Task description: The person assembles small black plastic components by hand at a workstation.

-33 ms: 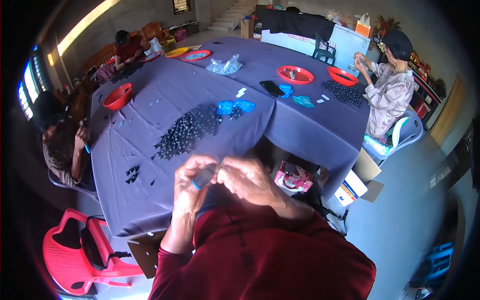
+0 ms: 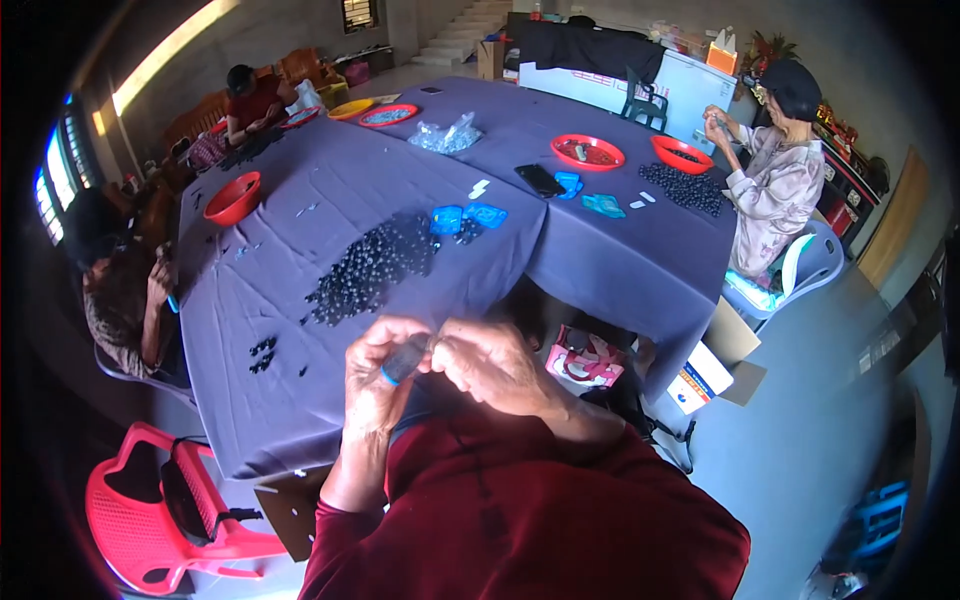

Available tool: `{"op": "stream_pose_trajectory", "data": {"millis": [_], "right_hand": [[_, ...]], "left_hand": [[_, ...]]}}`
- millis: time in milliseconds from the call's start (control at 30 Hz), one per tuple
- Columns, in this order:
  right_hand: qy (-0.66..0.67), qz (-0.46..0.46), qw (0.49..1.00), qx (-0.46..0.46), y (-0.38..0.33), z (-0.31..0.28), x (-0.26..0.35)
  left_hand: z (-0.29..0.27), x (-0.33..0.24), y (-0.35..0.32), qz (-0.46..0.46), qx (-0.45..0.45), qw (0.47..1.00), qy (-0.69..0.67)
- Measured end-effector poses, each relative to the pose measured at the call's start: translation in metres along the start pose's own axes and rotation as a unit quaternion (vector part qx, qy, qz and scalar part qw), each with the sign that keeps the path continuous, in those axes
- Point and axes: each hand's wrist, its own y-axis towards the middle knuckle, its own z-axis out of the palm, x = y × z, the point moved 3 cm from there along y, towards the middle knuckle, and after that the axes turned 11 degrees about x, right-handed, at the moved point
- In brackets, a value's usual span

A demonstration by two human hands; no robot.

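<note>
My left hand (image 2: 372,375) is closed round a dark grey piece with a bright blue band (image 2: 405,358) at its lower end; its exact kind is not clear. Against the piece's upper end, the fingers of my right hand (image 2: 490,365) are pinched together. Whatever they grip is too small or hidden to name. Both hands are held in front of my body, at the table's near edge. Just beyond them lies a heap of small black round parts (image 2: 365,270) on the purple-grey cloth (image 2: 280,390). A few black parts (image 2: 262,355) lie apart to the left.
Blue packets (image 2: 485,215) lie behind the heap. A red bowl (image 2: 235,198) stands left, a red tray (image 2: 587,153) right. Other people sit at the left, far left and right. Below are a red chair (image 2: 150,510), a pink bag (image 2: 585,360) and a cardboard box (image 2: 735,335).
The whole view has shifted very slightly. Both of my hands keep nearly the same pose round the dark grey piece.
</note>
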Motion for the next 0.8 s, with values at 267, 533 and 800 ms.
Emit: {"op": "stream_pose_trajectory", "data": {"millis": [267,533,800], "right_hand": [[-0.007,-0.007,1.0,0.0,0.0046,-0.0017,0.0055],[-0.07,-0.017,0.997,-0.001,0.0016,0.0005,0.0051],[-0.054,-0.025,0.998,0.0,0.003,-0.0005,0.0022]], "left_hand": [[0.0002,-0.0054,0.0058,0.024,0.009,0.999,0.035],[0.0001,-0.0077,0.0023,0.018,0.017,0.998,0.059],[0.0021,-0.0087,0.006,0.015,0.012,0.998,0.056]]}}
